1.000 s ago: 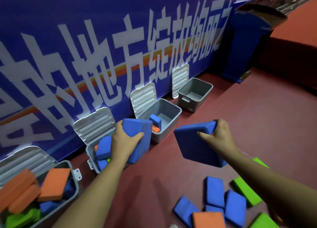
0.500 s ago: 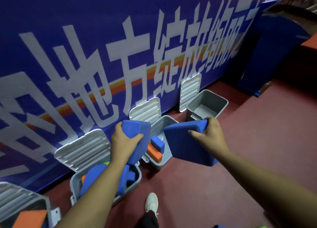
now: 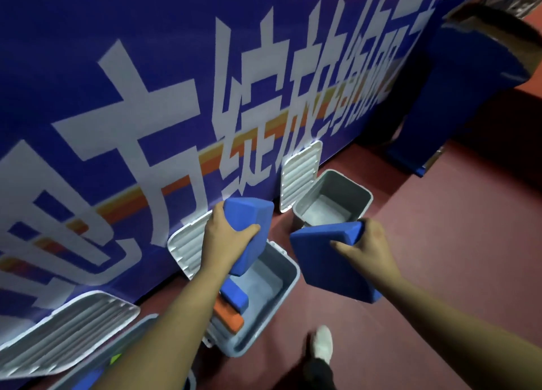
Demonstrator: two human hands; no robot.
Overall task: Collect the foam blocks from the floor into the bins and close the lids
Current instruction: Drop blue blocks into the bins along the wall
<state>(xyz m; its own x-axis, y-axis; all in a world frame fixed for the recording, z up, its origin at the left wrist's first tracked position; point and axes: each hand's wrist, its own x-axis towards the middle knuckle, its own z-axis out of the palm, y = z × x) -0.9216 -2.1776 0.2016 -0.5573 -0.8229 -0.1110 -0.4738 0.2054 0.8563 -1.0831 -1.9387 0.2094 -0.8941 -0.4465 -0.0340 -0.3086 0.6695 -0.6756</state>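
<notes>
My left hand grips a blue foam block above the middle grey bin. That bin holds a smaller blue block lying on an orange block, and its ribbed lid leans open against the wall. My right hand grips a larger blue foam block by its top corner, between the middle bin and the farther grey bin. The farther bin looks bare inside, its lid open against the wall.
A nearer bin at the bottom left has its lid open and shows green and blue inside. A blue banner wall runs behind the bins. A blue stand is at the right. My white shoe steps on the red floor.
I have stepped forward along the row. Both hands with their blue blocks have moved from the earlier bins toward the middle and farther bins. The loose blocks on the floor have left the view.
</notes>
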